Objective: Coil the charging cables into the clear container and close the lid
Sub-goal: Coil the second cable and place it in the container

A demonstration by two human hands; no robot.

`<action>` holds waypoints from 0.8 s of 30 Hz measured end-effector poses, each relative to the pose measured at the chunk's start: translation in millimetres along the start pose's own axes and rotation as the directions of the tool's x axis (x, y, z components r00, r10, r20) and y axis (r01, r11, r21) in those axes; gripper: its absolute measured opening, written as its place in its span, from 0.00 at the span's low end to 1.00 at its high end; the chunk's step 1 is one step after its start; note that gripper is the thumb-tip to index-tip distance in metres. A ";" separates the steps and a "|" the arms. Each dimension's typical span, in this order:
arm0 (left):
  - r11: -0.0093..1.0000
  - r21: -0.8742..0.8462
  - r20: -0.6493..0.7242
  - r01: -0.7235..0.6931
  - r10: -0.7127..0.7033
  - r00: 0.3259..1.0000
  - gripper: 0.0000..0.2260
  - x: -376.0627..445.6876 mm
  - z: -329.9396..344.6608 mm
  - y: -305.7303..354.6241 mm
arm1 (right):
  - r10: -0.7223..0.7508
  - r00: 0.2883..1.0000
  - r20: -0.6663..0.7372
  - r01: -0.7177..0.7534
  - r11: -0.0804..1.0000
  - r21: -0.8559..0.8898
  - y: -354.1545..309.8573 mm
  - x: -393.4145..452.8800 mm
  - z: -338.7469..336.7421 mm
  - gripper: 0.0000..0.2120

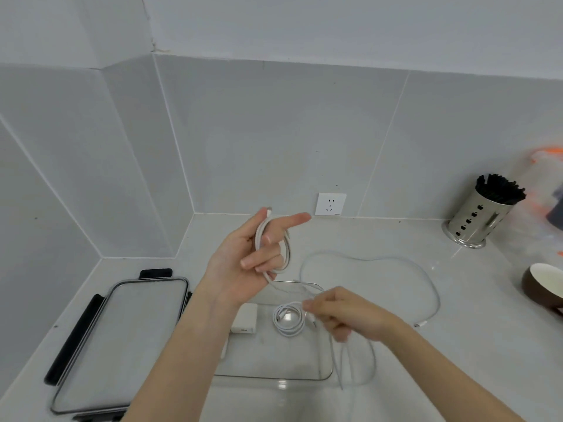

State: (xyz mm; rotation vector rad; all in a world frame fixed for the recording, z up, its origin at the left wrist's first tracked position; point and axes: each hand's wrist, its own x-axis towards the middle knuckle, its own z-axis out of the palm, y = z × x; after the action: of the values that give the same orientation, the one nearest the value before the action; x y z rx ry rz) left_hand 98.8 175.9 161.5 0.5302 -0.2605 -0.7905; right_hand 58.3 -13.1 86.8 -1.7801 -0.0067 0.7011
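At about 8 o'clock on the counter (pixel 396 300) lies the lid (pixel 122 339) of the box. It is flat, see-through, with black clips on its edges, and it is off the box.

Just right of the lid sits the clear container (pixel 327 360). It is open on top. Inside it, at its far end, rest a small white charger block (pixel 245 321) and a white cable already rolled into a neat ring, the coiled cable (pixel 288 321). The two lie side by side, close but not clearly touching.

Above the container, near the middle of the view, the left hand (pixel 243 263) is held up with its palm turned up. White loops of cable (pixel 281 248) are wound around its fingers, and the thumb pinches them. One finger points out toward 2 o'clock. A plug end sticks up at 12 o'clock of this hand.

The right hand (pixel 344 315) is lower, at about 5 o'clock from the left hand, over the right side of the container. It is a bit blurry. Its fingers are curled and pinch the loose part of the same cable, which hangs down from it. The two hands are apart.

Farther right, a long white cable (pixel 426 278) lies in a big curve on the counter.

On the wall at 12 o'clock is a white socket (pixel 330 204). At 2 o'clock stands a shiny metal holder (pixel 478 220) full of black sticks. At 3 o'clock is a brown bowl (pixel 545 287), white inside.
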 end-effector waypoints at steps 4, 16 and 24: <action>0.868 0.485 -0.284 0.106 0.041 0.958 0.22 -1.9 0.8 -17.9 | 0.104 0.981 -0.162 -0.079 0.985 0.156 -22.6 11.0 -32.3 0.23; 0.749 0.606 -0.609 0.267 0.222 0.761 0.20 23.8 -38.1 -54.9 | -0.121 0.956 -0.268 0.081 0.985 -0.155 -77.1 9.6 7.9 0.16; 0.902 0.430 -0.561 0.038 0.234 0.794 0.20 31.7 -44.1 -28.3 | -0.366 0.921 -0.131 0.236 0.796 -0.557 -43.4 11.7 40.7 0.13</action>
State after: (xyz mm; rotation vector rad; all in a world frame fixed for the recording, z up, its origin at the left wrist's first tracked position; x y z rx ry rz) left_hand 121.4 151.8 109.9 1.1450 0.1457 -0.4177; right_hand 64.1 41.1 113.3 -2.3205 -0.3569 0.2548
